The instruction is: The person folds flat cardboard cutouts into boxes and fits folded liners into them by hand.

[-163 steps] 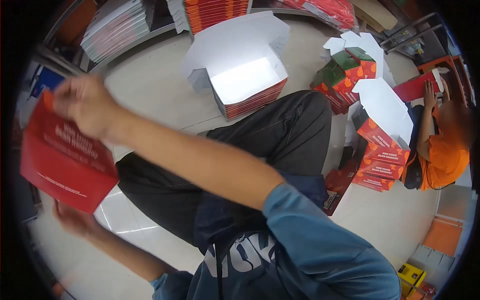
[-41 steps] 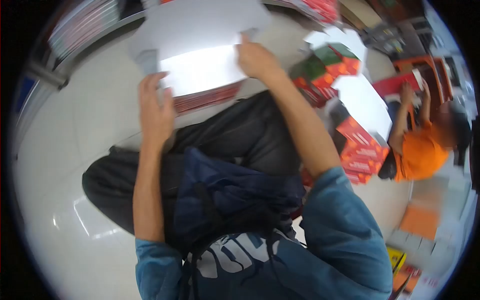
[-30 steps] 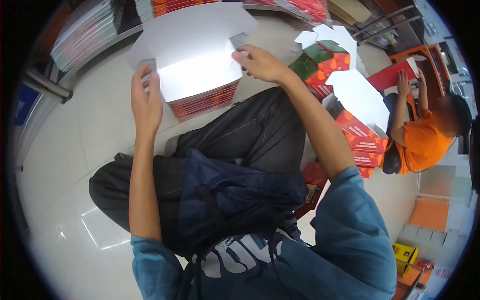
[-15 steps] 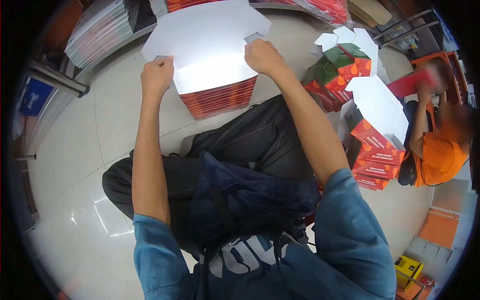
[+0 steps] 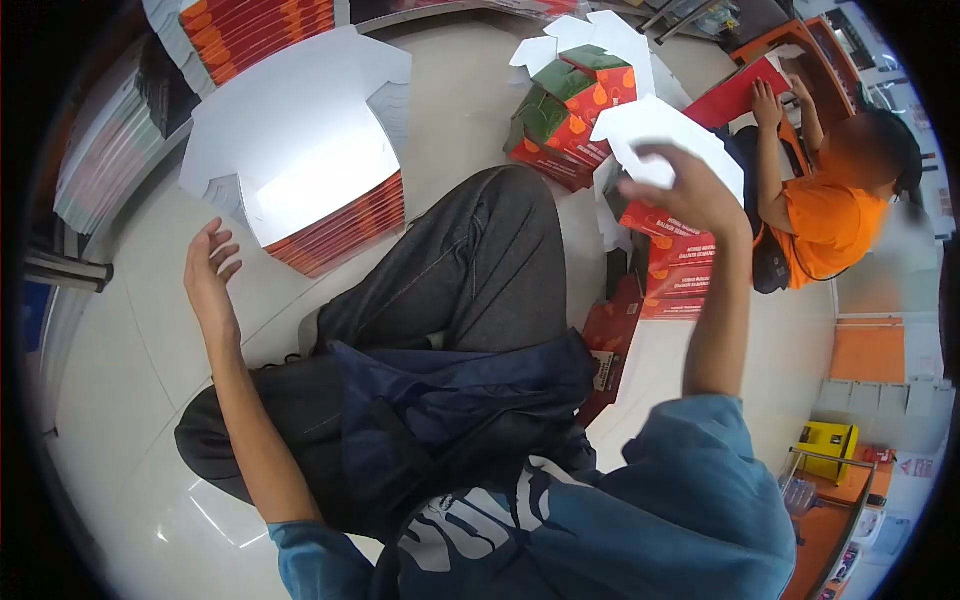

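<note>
On the floor past my knees lies a stack of flattened red-orange cartons (image 5: pixel 345 225), topped by a white-lined sheet (image 5: pixel 310 130) with its flaps spread. My left hand (image 5: pixel 210 265) hovers at the stack's near left corner, fingers apart and empty. To the right, my right hand (image 5: pixel 690 190) is over the pile of folded red boxes (image 5: pixel 682 270), in front of the raised white lid (image 5: pixel 700 145); its fingers are curved apart and blurred, with nothing visible between them. Behind that pile stand more red boxes with green insides (image 5: pixel 575 105).
A co-worker in orange (image 5: pixel 815 220) sits at the right, hands on a red box (image 5: pixel 738 92). More flat cartons (image 5: pixel 262 40) are at the top left, beside a stack of pale sheets (image 5: pixel 110 160). A red package (image 5: pixel 612 340) lies by my right thigh.
Both hands have let go of the white sheet's side flaps. My left hand has drawn back toward me; my right hand has swung right to the folded boxes. The view has turned right.
</note>
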{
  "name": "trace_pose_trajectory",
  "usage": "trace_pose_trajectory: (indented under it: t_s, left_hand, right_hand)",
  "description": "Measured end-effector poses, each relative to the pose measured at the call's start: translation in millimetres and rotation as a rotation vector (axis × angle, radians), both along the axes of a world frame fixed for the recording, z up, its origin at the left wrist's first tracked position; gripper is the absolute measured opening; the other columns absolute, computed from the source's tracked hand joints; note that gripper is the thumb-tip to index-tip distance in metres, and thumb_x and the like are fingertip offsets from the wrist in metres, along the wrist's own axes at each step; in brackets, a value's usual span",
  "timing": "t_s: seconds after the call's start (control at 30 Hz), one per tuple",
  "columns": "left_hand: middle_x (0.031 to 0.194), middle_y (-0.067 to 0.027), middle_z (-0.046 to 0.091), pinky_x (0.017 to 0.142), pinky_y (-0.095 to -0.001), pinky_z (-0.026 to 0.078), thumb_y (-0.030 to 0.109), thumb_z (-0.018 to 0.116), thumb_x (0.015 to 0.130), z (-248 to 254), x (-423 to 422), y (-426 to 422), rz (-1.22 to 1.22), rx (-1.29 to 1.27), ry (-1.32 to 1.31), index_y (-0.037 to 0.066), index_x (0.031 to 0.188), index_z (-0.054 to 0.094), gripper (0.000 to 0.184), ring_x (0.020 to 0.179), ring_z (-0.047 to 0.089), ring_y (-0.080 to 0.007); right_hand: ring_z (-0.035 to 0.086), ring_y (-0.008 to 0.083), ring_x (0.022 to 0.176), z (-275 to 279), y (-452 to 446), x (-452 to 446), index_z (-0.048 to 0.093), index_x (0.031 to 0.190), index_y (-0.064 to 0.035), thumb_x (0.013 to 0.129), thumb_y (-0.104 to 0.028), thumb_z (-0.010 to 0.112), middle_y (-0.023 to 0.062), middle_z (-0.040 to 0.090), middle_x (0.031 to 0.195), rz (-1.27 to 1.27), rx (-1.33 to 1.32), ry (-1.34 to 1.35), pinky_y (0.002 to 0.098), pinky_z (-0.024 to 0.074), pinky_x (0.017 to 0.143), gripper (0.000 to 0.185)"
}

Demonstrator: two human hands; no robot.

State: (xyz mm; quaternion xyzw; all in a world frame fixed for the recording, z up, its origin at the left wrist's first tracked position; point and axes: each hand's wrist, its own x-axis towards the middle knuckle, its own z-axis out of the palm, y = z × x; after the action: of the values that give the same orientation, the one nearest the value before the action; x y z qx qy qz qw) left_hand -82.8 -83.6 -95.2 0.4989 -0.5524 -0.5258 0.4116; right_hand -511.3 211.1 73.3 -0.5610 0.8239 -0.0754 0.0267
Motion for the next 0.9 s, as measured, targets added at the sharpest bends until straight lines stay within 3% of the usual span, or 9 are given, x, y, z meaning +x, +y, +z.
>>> trace_pose_trajectory:
  t_s: [0.07, 0.17, 0.3, 0.4, 0.5, 0.73, 0.77, 0.8, 0.9]
  left_hand:
    - [0.110, -0.0082, 0.063, 0.081, -0.0306, 0.049, 0.037, 0.044, 0.102, 8.7, -7.4, 1.7, 0.000, -0.031, 0.028, 0.005, 0.125, 0.062, 0.043, 0.096, 0.060, -0.0170]
    - [0.111, -0.0089, 0.063, 0.086, -0.0325, 0.048, 0.036, 0.045, 0.102, 1.0, -5.2, 2.4, -0.070, -0.009, 0.002, 0.004, 0.128, 0.060, 0.044, 0.100, 0.060, -0.0185]
    - [0.101, -0.0062, 0.062, 0.085, -0.0314, 0.048, 0.024, 0.054, 0.098, 10.2, -4.6, 11.7, 0.031, -0.019, 0.069, 0.003, 0.114, 0.063, 0.028, 0.094, 0.059, -0.0164]
    - [0.091, -0.0051, 0.059, 0.085, -0.0300, 0.047, 0.014, 0.061, 0.094, 11.3, 0.9, 5.3, 0.050, -0.091, 0.267, 0.004, 0.094, 0.059, 0.010, 0.083, 0.056, -0.0137]
    - [0.086, -0.0032, 0.052, 0.083, -0.0264, 0.043, 0.008, 0.063, 0.091, 33.1, 22.7, 6.4, -0.146, -0.144, 0.543, 0.009, 0.081, 0.047, 0.019, 0.077, 0.048, -0.0120]
    - [0.082, -0.0043, 0.039, 0.065, -0.0225, 0.041, -0.002, 0.054, 0.091, 184.6, 190.4, 104.1, -0.355, -0.374, 0.996, 0.010, 0.075, 0.042, 0.024, 0.068, 0.042, -0.0073]
    - [0.092, -0.0086, 0.045, 0.070, -0.0229, 0.045, 0.000, 0.057, 0.091, 196.0, 222.4, 116.4, -0.426, -0.328, 1.000, 0.005, 0.086, 0.048, 0.011, 0.074, 0.048, -0.0103]
    - [0.103, -0.0134, 0.048, 0.077, -0.0241, 0.047, 0.002, 0.058, 0.091, 199.4, 251.2, 133.5, -0.397, -0.305, 0.908, 0.001, 0.100, 0.049, 0.013, 0.082, 0.053, -0.0147]
    - [0.146, -0.0290, 0.037, 0.110, -0.0381, 0.040, 0.007, 0.060, 0.093, 215.4, 232.4, 171.2, -0.270, -0.313, 0.359, -0.007, 0.149, 0.020, 0.070, 0.121, 0.054, -0.0375]
  right_hand:
    - [0.067, 0.0226, 0.090, -7.6, 32.1, -19.5, 0.065, 0.110, 0.0025, 0.087, -0.026, 0.072, 0.0173, 0.069, 0.096, -0.017, 0.231, -0.070, 0.0325, 0.0516, 0.078, 0.037]
    - [0.060, 0.0140, 0.080, 8.6, 55.7, -23.2, 0.064, 0.102, 0.0038, 0.090, -0.016, 0.068, 0.0101, 0.063, 0.084, -0.209, 0.060, -0.313, 0.0285, 0.0494, 0.072, 0.024]
    - [0.054, 0.0057, 0.066, 43.8, 72.8, -31.6, 0.063, 0.105, -0.0015, 0.097, -0.011, 0.060, 0.0002, 0.063, 0.081, -0.218, -0.584, -0.331, 0.0217, 0.0422, 0.058, 0.013]
    - [0.061, 0.0124, 0.087, 89.0, 62.0, -22.0, 0.057, 0.116, -0.0007, 0.100, -0.012, 0.055, 0.0062, 0.064, 0.098, -0.028, -0.976, -0.621, 0.0285, 0.0488, 0.080, 0.020]
    - [0.059, 0.0206, 0.110, 105.3, 9.2, 19.1, 0.052, 0.122, 0.0003, 0.102, -0.011, 0.048, 0.0128, 0.061, 0.116, 0.410, -1.138, -0.953, 0.0388, 0.0437, 0.102, 0.023]
    - [0.059, 0.0137, 0.075, 31.7, -203.8, 255.4, 0.063, 0.100, -0.0035, 0.093, -0.020, 0.064, 0.0032, 0.063, 0.083, 0.735, -0.952, -1.642, 0.0299, 0.0486, 0.067, 0.018]
    - [0.057, 0.0119, 0.067, 24.1, -220.6, 299.9, 0.063, 0.095, -0.0034, 0.090, -0.018, 0.068, 0.0014, 0.062, 0.077, 0.668, -0.901, -1.610, 0.0286, 0.0473, 0.060, 0.016]
    - [0.056, 0.0088, 0.065, 16.6, -234.4, 353.2, 0.066, 0.084, -0.0060, 0.082, 0.000, 0.063, -0.0004, 0.061, 0.072, 0.671, -0.950, -2.037, 0.0288, 0.0455, 0.056, 0.007]
    - [0.058, 0.0091, 0.072, -3.3, -240.9, 479.4, 0.064, 0.092, -0.0032, 0.085, 0.003, 0.060, -0.0003, 0.063, 0.081, 0.783, -0.552, -2.681, 0.0269, 0.0457, 0.062, 0.010]
